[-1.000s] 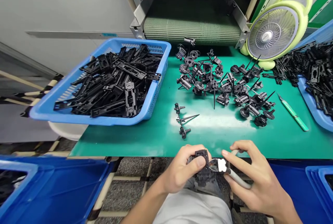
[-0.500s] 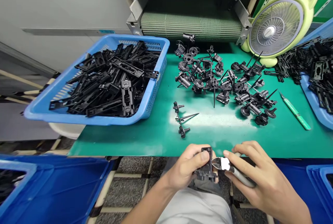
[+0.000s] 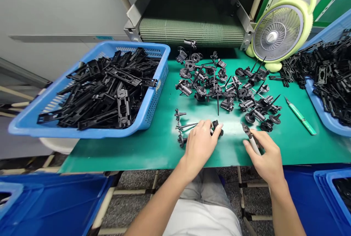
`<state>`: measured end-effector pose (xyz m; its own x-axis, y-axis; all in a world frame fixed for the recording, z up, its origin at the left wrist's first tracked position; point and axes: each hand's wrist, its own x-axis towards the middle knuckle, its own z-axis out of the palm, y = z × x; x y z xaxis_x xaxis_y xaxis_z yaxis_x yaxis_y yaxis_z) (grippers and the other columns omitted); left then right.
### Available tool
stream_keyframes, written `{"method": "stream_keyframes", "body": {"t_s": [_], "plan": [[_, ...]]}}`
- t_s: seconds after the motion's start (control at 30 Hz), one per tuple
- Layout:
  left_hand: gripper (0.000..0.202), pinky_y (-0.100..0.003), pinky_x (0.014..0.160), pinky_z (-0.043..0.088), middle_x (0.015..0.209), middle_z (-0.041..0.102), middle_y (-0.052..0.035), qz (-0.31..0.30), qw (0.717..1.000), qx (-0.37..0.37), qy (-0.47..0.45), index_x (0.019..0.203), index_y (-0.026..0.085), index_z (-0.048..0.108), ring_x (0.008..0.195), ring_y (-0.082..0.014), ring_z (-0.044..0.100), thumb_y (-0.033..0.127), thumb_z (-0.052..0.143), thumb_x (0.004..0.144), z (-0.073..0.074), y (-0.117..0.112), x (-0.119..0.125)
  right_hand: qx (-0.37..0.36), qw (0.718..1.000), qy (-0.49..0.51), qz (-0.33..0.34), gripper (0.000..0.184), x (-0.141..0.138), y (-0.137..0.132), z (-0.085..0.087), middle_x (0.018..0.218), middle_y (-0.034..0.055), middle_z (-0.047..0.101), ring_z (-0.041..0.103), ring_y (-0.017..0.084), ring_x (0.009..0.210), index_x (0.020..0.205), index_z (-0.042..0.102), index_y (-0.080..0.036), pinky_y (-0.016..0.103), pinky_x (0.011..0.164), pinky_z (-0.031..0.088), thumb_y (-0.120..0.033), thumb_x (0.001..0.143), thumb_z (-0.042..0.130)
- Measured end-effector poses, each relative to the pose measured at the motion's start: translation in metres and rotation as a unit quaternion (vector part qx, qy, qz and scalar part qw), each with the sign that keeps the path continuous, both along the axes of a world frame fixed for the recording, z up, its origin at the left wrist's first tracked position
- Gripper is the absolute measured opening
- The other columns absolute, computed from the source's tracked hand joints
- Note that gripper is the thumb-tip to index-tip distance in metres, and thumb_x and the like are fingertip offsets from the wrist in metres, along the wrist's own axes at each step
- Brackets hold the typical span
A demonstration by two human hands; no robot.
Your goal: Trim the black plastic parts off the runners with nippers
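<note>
My left hand rests on the green mat, its fingers pinching a small black plastic part beside a thin black sprue piece. My right hand lies to the right, closed around a pair of grey-handled cutters whose jaws point up toward the pile. A heap of black moulded parts is spread just beyond both hands.
A blue basket full of long black parts overhangs the table at left. Another blue tray of black parts is at right. A green knife, a lime fan and a conveyor belt lie behind. Blue bins stand below.
Both hands rose from my lap onto the mat. The left hand no longer holds the larger black part and now pinches a small one. The right hand still holds the cutters.
</note>
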<state>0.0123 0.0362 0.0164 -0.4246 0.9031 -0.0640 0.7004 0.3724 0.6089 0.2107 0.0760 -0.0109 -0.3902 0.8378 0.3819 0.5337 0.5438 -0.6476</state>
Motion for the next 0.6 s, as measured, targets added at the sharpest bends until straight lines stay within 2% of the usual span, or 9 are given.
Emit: {"method": "stream_keyframes", "body": {"t_s": [0.07, 0.13, 0.17, 0.2, 0.27, 0.3, 0.37, 0.5, 0.6], "plan": [[0.031, -0.032, 0.073, 0.042, 0.079, 0.058, -0.0063, 0.024, 0.997, 0.051, -0.047, 0.074, 0.019, 0.059, 0.078, -0.0228, 0.057, 0.043, 0.048, 0.09, 0.002, -0.004, -0.001, -0.009, 1.0, -0.006, -0.006, 0.029, 0.0, -0.003, -0.002, 0.103, 0.0083, 0.063, 0.059, 0.024, 0.095, 0.116, 0.061, -0.02, 0.038, 0.081, 0.049, -0.027, 0.088, 0.059], [0.039, -0.029, 0.064, 0.042, 0.07, 0.052, -0.0029, 0.062, 0.972, 0.098, -0.204, 0.072, 0.02, 0.058, 0.067, -0.0182, 0.053, 0.049, 0.042, 0.092, 0.006, -0.014, -0.002, -0.007, 1.0, -0.015, 0.005, 0.033, 0.0, -0.012, -0.001, 0.106, 0.0096, 0.06, 0.058, 0.026, 0.098, 0.121, 0.059, -0.02, 0.041, 0.083, 0.049, -0.026, 0.088, 0.059], [0.043, -0.026, 0.057, 0.04, 0.065, 0.047, -0.0005, 0.083, 0.94, 0.109, -0.314, 0.071, 0.02, 0.056, 0.059, -0.0154, 0.049, 0.054, 0.04, 0.091, 0.008, -0.022, -0.002, -0.002, 1.0, -0.018, 0.019, 0.035, 0.0, -0.018, 0.001, 0.106, 0.0101, 0.059, 0.057, 0.026, 0.098, 0.123, 0.058, -0.02, 0.041, 0.083, 0.049, -0.025, 0.088, 0.059], [0.046, -0.024, 0.051, 0.036, 0.06, 0.042, 0.0018, 0.101, 0.892, 0.107, -0.427, 0.071, 0.02, 0.055, 0.052, -0.0127, 0.043, 0.06, 0.041, 0.089, 0.011, -0.029, -0.001, 0.006, 0.999, -0.019, 0.039, 0.037, 0.0, -0.025, 0.004, 0.106, 0.0105, 0.057, 0.057, 0.025, 0.098, 0.125, 0.056, -0.02, 0.041, 0.082, 0.049, -0.023, 0.088, 0.059], [0.051, -0.02, 0.045, 0.029, 0.056, 0.036, 0.0049, 0.124, 0.778, 0.079, -0.611, 0.069, 0.019, 0.053, 0.046, -0.0084, 0.033, 0.068, 0.049, 0.082, 0.016, -0.042, 0.003, 0.028, 0.995, -0.02, 0.094, 0.041, -0.002, -0.04, 0.011, 0.107, 0.0111, 0.055, 0.055, 0.025, 0.098, 0.128, 0.054, -0.02, 0.04, 0.081, 0.049, -0.018, 0.088, 0.059], [0.051, -0.019, 0.044, 0.028, 0.055, 0.036, 0.0053, 0.13, 0.729, 0.064, -0.669, 0.068, 0.018, 0.052, 0.046, -0.0073, 0.032, 0.069, 0.054, 0.078, 0.019, -0.048, 0.006, 0.04, 0.992, -0.023, 0.12, 0.043, -0.003, -0.047, 0.015, 0.108, 0.0116, 0.053, 0.054, 0.025, 0.099, 0.129, 0.053, -0.02, 0.04, 0.081, 0.048, -0.015, 0.087, 0.059], [0.053, -0.017, 0.047, 0.031, 0.056, 0.04, 0.0045, 0.135, 0.671, 0.041, -0.728, 0.066, 0.018, 0.051, 0.048, -0.0066, 0.034, 0.069, 0.061, 0.073, 0.025, -0.055, 0.012, 0.066, 0.985, -0.037, 0.156, 0.045, -0.006, -0.058, 0.022, 0.11, 0.0128, 0.052, 0.051, 0.026, 0.1, 0.129, 0.053, -0.019, 0.043, 0.083, 0.048, -0.012, 0.085, 0.06], [0.055, -0.018, 0.054, 0.037, 0.058, 0.043, 0.0035, 0.134, 0.627, 0.018, -0.767, 0.065, 0.018, 0.049, 0.054, -0.0078, 0.04, 0.071, 0.057, 0.074, 0.031, -0.06, 0.02, 0.102, 0.975, -0.076, 0.18, 0.045, -0.011, -0.068, 0.032, 0.112, 0.0149, 0.049, 0.049, 0.028, 0.102, 0.127, 0.053, -0.015, 0.048, 0.085, 0.046, -0.011, 0.083, 0.063], [0.056, -0.018, 0.055, 0.037, 0.058, 0.043, 0.0037, 0.138, 0.62, 0.024, -0.772, 0.065, 0.018, 0.048, 0.057, -0.0084, 0.04, 0.073, 0.057, 0.073, 0.034, -0.062, 0.022, 0.121, 0.972, -0.094, 0.18, 0.045, -0.013, -0.07, 0.034, 0.112, 0.0153, 0.05, 0.049, 0.029, 0.101, 0.126, 0.054, -0.015, 0.048, 0.083, 0.047, -0.01, 0.083, 0.063]]}}
